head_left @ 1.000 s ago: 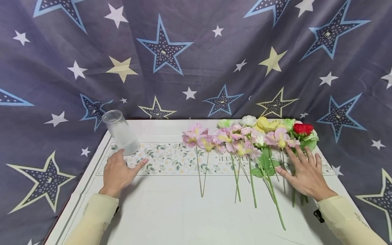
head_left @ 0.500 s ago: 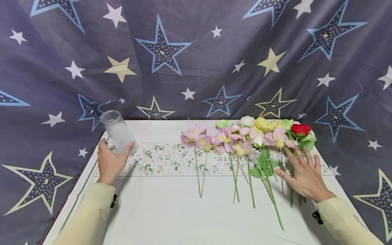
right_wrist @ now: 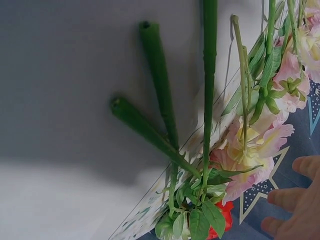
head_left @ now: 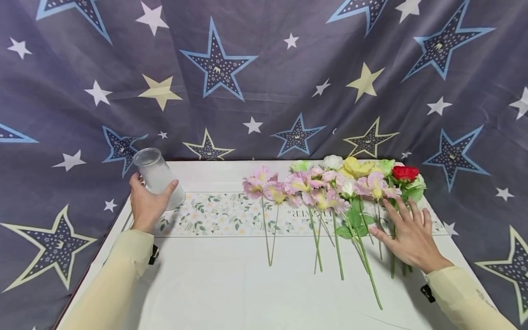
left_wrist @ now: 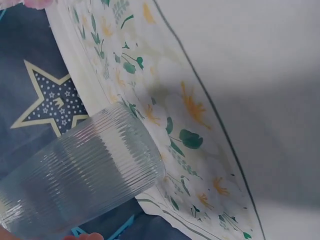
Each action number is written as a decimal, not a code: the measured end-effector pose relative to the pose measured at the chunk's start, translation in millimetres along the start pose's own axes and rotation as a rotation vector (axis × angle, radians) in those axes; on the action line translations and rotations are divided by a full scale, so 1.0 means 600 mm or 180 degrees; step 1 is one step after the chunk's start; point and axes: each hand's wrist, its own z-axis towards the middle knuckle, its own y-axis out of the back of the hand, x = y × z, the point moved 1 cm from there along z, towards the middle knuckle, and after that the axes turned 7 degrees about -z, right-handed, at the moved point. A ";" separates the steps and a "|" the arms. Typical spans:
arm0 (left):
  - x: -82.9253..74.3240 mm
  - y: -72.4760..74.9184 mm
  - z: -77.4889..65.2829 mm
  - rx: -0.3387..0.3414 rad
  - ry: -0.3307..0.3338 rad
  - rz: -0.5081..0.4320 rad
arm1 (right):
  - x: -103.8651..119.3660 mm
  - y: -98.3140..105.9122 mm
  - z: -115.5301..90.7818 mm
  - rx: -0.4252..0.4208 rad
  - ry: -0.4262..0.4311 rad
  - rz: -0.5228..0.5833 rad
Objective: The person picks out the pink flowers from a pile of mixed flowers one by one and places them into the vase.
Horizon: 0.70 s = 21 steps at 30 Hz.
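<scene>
A clear ribbed glass vase (head_left: 156,175) stands upright at the table's back left. My left hand (head_left: 147,206) holds it from the near side, thumb on its right and fingers round its left. In the left wrist view the vase (left_wrist: 82,170) is large, with fingertips (left_wrist: 84,236) showing at the bottom edge. My right hand (head_left: 412,236) lies palm down with spread fingers over the stems at the right. Nearest to it are a red rose (head_left: 406,173) and a pink-and-yellow flower (head_left: 376,185). Green stems (right_wrist: 160,75) show close in the right wrist view.
More artificial flowers lie in a row at the back right, including a yellow one (head_left: 356,167), a white one (head_left: 333,162) and pink ones (head_left: 261,182). Their stems point toward the near edge. A floral-printed strip (head_left: 222,215) crosses the white table. A starry curtain (head_left: 264,82) hangs behind.
My left hand has moved left and farther back, from in front of the vase to round it. The vase and my right hand stay about where they were.
</scene>
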 end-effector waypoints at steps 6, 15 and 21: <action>-0.003 -0.006 0.012 0.0035 0.0023 -0.0020 | 0.002 0.001 -0.001 -0.0026 0.0012 -0.0010; -0.003 -0.011 0.028 0.0001 0.0215 0.0015 | 0.001 -0.003 -0.006 -0.0019 -0.0006 -0.0036; -0.002 -0.007 0.033 0.0004 0.0230 0.0040 | -0.001 -0.001 -0.005 -0.0027 -0.0006 -0.0057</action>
